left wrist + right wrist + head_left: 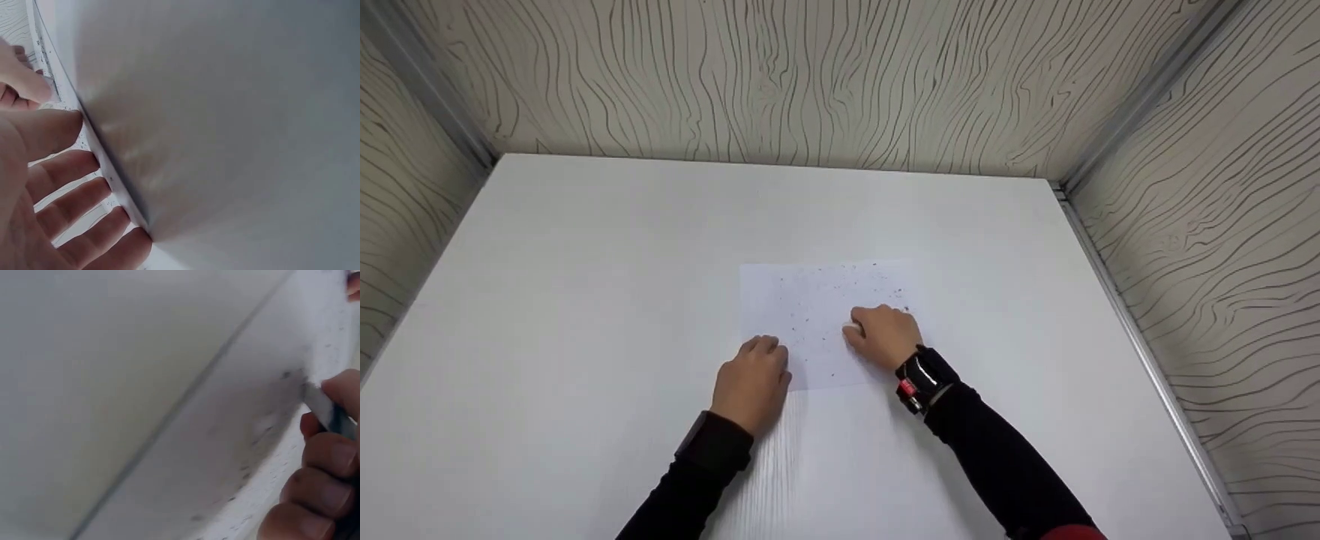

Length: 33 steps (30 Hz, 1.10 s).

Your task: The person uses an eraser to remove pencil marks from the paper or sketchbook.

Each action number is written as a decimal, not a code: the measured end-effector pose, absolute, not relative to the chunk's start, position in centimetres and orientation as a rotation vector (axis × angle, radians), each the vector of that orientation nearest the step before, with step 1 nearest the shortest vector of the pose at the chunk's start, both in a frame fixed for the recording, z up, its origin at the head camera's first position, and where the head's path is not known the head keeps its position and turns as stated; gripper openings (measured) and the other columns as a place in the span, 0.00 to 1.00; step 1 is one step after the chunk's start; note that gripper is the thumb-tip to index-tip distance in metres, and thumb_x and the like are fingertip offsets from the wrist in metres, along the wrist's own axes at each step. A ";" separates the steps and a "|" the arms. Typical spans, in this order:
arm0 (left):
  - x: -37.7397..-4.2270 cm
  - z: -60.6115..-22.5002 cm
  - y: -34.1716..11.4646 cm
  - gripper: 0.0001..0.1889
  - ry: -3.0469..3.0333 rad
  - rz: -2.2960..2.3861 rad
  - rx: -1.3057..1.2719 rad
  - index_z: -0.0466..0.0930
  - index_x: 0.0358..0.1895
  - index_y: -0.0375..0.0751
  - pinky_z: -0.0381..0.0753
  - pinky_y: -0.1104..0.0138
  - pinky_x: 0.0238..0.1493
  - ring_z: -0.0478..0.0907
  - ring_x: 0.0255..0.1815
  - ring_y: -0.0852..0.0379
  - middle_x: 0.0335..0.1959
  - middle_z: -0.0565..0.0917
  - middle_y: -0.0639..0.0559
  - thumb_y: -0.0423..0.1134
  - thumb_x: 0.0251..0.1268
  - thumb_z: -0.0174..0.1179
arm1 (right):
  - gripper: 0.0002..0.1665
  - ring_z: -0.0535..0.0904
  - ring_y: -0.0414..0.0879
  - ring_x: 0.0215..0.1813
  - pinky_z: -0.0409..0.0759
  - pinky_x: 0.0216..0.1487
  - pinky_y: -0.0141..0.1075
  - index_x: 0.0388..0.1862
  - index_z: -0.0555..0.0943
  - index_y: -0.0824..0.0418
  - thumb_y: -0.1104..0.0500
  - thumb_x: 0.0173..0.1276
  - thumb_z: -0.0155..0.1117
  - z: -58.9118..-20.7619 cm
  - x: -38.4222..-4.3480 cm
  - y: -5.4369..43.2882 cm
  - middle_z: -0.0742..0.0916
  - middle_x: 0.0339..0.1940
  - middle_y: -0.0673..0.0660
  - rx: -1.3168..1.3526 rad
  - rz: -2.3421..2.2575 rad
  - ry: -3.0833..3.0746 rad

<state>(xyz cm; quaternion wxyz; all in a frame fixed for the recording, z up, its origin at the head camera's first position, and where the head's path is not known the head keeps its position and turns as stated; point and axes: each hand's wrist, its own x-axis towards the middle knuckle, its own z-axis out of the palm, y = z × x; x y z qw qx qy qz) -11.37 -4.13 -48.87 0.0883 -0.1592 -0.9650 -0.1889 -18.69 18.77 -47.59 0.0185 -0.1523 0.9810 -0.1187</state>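
Observation:
A white sheet of paper [769, 300], strewn with small dark crumbs, lies on the white table. My right hand [885, 335] pinches a small eraser [318, 405], white at the tip with a dark sleeve, against the right part of the sheet. In the head view the eraser is mostly hidden by the fingers. At the sheet's near left corner, my left hand [752, 382] rests with its fingertips pressing the paper's edge. The left wrist view shows those fingers [73, 205] extended and loosely bent, gripping nothing.
The white tabletop [585, 300] spreads around the sheet on all sides. A wood-grain patterned wall [780, 82] stands at the back, with similar panels left and right. A metal rail [1147, 360] runs along the table's right edge.

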 end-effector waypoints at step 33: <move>-11.0 -48.9 -4.3 0.12 -2.884 -0.594 -0.479 0.87 0.47 0.33 0.87 0.50 0.49 0.81 0.60 0.39 0.53 0.85 0.39 0.32 0.61 0.71 | 0.21 0.65 0.46 0.23 0.63 0.25 0.37 0.19 0.66 0.55 0.55 0.70 0.62 -46.8 -20.2 21.9 0.68 0.17 0.49 -0.149 -0.317 3.068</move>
